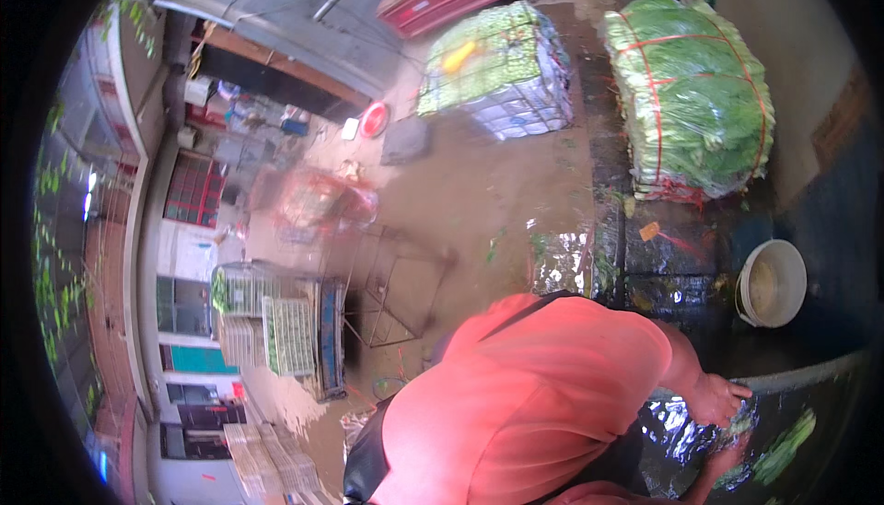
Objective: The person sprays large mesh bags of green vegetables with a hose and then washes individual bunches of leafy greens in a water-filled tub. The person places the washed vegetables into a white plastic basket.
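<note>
Neither my left hand nor my right hand is in view. Before me, another person in a coral shirt [525, 394] bends over a basin [780, 384] of dark water. One of that person's hands [715, 398] is at the basin's rim. Their other forearm [715, 470] reaches in from below. Between them is a wet green vegetable [742, 425], partly hidden by the hands and glare. Close by in the water lies a leafy green stalk [787, 446]. Just outside the basin stands a white plastic bucket [772, 284].
A film-wrapped bale of leafy greens [697, 91] is tied with red straps. Beside it is a netted vegetable bale [494, 70]. Crates of greens [290, 336] rest on a blue cart [330, 339] near a metal frame [397, 294]. The concrete floor [463, 194] is wet, with scattered leaves.
</note>
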Available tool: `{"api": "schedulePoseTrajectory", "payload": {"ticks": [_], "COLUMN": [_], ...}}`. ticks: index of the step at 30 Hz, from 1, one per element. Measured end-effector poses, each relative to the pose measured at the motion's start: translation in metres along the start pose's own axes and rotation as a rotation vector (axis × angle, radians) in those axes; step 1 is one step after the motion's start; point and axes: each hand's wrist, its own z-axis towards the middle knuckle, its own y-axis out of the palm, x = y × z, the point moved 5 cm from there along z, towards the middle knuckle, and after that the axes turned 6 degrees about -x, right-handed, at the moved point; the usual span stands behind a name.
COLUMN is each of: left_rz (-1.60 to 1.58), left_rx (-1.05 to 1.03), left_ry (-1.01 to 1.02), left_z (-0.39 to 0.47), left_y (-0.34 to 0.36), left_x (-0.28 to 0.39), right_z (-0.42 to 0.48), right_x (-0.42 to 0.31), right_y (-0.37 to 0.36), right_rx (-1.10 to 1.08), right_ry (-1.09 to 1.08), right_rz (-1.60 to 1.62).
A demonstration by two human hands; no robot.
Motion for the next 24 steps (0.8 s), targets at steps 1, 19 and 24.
{"api": "schedulePoseTrajectory", "payload": {"ticks": [1,19,24], "left_rz": [0.001,-0.040,0.056], "left_rx": [0.057,-0.411,-0.463], "left_ry": [-0.062,-0.149,-0.015], "left_z": [-0.011,0.040,0.022], "left_y": [-0.009,-0.053,-0.025], "left_x": [0.004,-0.007,0.017], "right_z": [0.026,-0.023,-0.113], "right_x": [-0.047,-0.143,-0.191], "right_y": [-0.017,-0.132,-0.161], "right_rx": [-0.234,0.972,1.377], "right_ry": [0.241,0.986,0.990], "right_rz": [0.159,0.956,0.962]}}
